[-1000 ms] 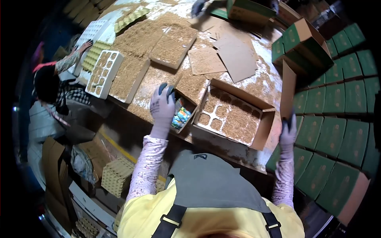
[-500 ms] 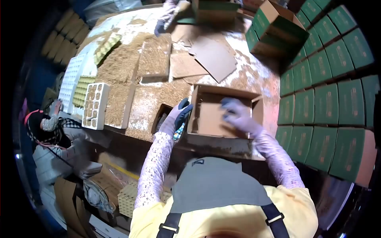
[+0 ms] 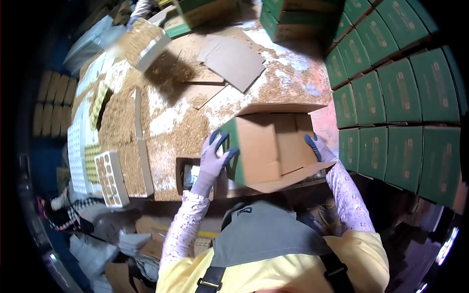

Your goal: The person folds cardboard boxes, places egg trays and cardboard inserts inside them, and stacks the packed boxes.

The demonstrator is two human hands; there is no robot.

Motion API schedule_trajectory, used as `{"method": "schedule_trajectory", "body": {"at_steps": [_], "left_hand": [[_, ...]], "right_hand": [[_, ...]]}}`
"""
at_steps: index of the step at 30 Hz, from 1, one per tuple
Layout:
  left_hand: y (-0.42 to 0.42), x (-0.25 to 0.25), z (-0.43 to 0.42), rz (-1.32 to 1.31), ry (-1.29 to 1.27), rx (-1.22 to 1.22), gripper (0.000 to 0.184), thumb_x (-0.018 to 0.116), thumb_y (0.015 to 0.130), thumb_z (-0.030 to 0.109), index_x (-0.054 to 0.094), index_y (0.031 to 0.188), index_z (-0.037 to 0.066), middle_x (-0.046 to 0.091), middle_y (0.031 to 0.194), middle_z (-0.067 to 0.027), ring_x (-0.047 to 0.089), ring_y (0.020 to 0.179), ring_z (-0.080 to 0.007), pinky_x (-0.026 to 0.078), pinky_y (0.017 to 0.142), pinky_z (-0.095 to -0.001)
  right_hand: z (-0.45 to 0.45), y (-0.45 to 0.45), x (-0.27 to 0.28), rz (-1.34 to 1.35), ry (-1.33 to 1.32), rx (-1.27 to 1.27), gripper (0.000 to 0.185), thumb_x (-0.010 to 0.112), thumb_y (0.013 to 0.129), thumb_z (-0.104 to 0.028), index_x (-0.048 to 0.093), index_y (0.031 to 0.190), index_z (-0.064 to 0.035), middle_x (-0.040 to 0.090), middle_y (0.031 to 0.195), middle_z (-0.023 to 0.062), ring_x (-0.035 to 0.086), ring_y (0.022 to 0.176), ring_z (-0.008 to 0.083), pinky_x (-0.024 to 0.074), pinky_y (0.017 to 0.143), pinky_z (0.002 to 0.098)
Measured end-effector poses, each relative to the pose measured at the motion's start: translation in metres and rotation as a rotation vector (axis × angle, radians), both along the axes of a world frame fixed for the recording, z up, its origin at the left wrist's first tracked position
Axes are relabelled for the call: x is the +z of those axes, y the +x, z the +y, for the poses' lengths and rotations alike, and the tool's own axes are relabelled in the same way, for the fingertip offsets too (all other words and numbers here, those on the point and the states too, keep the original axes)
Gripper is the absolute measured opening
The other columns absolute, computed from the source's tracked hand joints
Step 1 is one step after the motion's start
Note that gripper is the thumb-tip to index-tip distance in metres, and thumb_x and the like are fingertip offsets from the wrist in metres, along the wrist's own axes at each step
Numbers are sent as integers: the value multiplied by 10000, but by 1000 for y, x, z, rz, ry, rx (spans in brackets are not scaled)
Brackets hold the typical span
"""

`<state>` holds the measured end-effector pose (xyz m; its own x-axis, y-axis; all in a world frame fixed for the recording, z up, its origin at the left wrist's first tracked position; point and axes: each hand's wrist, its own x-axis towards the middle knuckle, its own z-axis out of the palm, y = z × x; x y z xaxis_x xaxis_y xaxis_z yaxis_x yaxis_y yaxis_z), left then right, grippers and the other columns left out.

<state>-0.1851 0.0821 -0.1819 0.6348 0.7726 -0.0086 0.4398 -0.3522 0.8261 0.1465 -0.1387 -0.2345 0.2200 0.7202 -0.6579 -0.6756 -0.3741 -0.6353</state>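
Observation:
A cardboard box with a green outer side stands tilted in front of me, its flaps spread. My left hand, in a grey glove with dark blue fingertips, grips the box's green left side, fingers spread along it. On the opposite side my right hand, gloved alike, holds the right edge, with part of its fingers inside. Beside my left wrist is a small open brown box with small items inside that I cannot make out.
Flat cardboard sheets lie beyond the box on the husk-strewn table. Green boxes are stacked at right. At left are a white tray and egg trays. Another person's sleeve shows near a husk-filled tray.
The box has turned and tilted, and its green side now shows. My right hand moved from inside it to its right edge. The husk-filled tray across the table has been lifted away to the left.

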Motion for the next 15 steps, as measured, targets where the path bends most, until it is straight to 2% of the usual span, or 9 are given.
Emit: {"method": "schedule_trajectory", "body": {"at_steps": [2, 4, 5, 6, 8, 10, 11, 14, 15], "left_hand": [[15, -23, -2, -5, 263, 208, 642, 773, 764, 325, 542, 1286, 33, 521, 1299, -219, 489, 1216, -329, 399, 1032, -390], [35, -63, -5, -502, -1197, 264, 595, 729, 829, 369, 532, 1306, 73, 592, 1225, -138, 560, 1105, -274, 460, 959, -371], [38, -57, -19, -726, -1593, 291, 563, 663, 880, 436, 527, 1317, 109, 634, 1158, -63, 588, 1023, -225, 490, 903, -345], [34, -76, -21, -709, -1606, 321, 597, 602, 900, 496, 497, 1344, 110, 613, 1201, -51, 574, 1081, -235, 482, 934, -367], [40, -37, -48, -836, -1490, 273, 637, 543, 911, 550, 467, 1366, 111, 587, 1252, -72, 552, 1137, -268, 461, 977, -413], [38, -12, -66, -909, -1404, 215, 637, 531, 914, 549, 458, 1371, 111, 573, 1265, -75, 540, 1148, -272, 451, 984, -421], [31, -1, -77, -942, -1362, 205, 637, 525, 915, 548, 453, 1374, 111, 566, 1272, -76, 534, 1154, -274, 446, 987, -426], [37, 30, -103, -1028, -1281, 121, 637, 506, 920, 546, 440, 1382, 111, 544, 1292, -80, 516, 1171, -280, 431, 997, -438], [47, 41, -111, -1057, -1265, 84, 638, 500, 922, 545, 435, 1384, 112, 536, 1299, -82, 510, 1176, -282, 425, 1000, -443]], "right_hand": [[-13, 10, 7, 250, 73, -80, 487, 676, 894, -335, 515, 1273, -75, 633, 1110, 25, 622, 950, 149, 528, 810, 308], [-16, 19, 17, 219, 37, -87, 452, 651, 914, -318, 522, 1267, -67, 635, 1120, 26, 625, 952, 142, 532, 807, 307], [-16, 25, 22, 202, 24, -91, 435, 638, 923, -309, 526, 1264, -63, 636, 1126, 26, 627, 953, 138, 534, 805, 306], [-15, 33, 16, 102, 60, -22, 416, 588, 951, -302, 535, 1265, -34, 629, 1147, 29, 611, 992, 127, 510, 852, 294], [-19, 66, 6, -133, 123, 66, 412, 486, 1007, -289, 554, 1268, 23, 617, 1190, 36, 578, 1069, 105, 462, 946, 269], [-36, 77, 45, -682, 388, 80, 462, 462, 1012, -311, 526, 1293, 51, 605, 1208, 34, 556, 1094, 96, 426, 979, 246], [-45, 72, 84, -933, 424, 8, 482, 481, 1001, -327, 536, 1270, 69, 603, 1209, 40, 562, 1088, 101, 438, 952, 248], [-90, 19, 242, -966, 687, -309, 452, 457, 1006, -310, 554, 1253, 56, 617, 1210, 111, 578, 1076, 147, 446, 930, 297], [-117, -4, 294, -1273, 617, -412, 533, 457, 976, -396, 571, 1216, 66, 624, 1181, 139, 588, 1070, 200, 439, 947, 329]]}}
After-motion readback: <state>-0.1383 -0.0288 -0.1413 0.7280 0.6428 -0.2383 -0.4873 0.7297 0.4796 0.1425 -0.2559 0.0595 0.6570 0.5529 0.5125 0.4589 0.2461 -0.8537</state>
